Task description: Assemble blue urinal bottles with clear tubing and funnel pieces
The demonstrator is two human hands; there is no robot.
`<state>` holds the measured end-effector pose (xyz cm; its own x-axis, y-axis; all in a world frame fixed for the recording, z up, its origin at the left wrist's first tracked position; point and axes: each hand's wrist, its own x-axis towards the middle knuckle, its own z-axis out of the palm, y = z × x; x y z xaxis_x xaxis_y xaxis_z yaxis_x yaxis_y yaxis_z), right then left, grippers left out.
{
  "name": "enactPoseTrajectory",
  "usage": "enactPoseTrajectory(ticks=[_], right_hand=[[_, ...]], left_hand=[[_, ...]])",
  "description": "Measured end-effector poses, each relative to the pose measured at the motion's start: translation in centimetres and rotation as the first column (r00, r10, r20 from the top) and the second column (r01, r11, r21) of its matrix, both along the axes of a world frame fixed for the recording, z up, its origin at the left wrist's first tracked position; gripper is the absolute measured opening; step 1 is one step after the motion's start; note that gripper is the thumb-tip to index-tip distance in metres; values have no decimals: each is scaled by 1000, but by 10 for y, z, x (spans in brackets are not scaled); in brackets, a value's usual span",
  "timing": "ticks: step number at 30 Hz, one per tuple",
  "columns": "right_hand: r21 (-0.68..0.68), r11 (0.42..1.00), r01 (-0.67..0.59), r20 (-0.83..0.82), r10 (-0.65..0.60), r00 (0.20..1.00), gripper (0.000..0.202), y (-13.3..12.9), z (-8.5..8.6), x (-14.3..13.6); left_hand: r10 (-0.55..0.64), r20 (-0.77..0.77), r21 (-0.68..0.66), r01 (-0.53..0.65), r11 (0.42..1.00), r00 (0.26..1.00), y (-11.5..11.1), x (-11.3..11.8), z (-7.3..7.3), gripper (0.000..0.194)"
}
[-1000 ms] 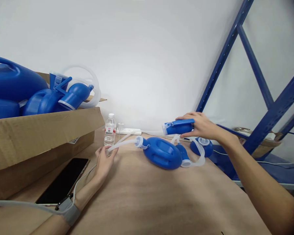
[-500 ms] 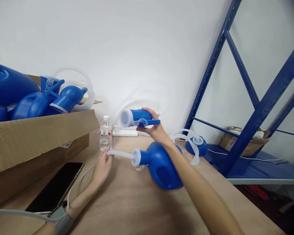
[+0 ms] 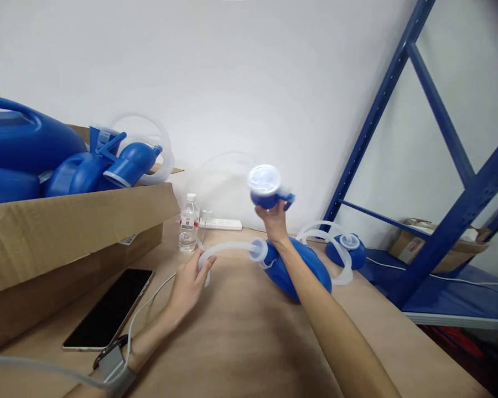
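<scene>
Lighting is bright and even; the white wall [image 3: 240,83] shows a pale central glow. Soft shadows fall on the tabletop [image 3: 249,342]. The raised cup [image 3: 264,185] is motion-blurred, its lid glaring. Far right corner darkens.

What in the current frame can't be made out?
All in the head view:
- Fine detail of the blue container in the right hand: blurred.
- Part of the blue jug on the table: behind the right forearm.
- The gripped stretch of translucent tube: partly behind the left hand's fingers.
- The cardboard box's lower contents: behind its wall.
- Bottle label print: too small.
</scene>
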<state>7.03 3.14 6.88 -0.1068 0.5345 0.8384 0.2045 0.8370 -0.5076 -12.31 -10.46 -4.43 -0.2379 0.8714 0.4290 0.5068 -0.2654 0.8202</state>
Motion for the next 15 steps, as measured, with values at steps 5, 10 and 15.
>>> enactPoseTrajectory(ticks=[5,10,15], right_hand=[[-24,984,-176,-159,170,973,86,-10,33,25],[19,991,-135,292,123,949,94,-64,40,35],[-292,901,-321,520,431,737,93,-93,18,32]], left_hand=[[-23,-34,-33,21,999,999,0,1,3,44],[-25,33,-42,26,999,999,9,3,5,49],[-107,356,-90,148,985,928,17,9,22,48]])
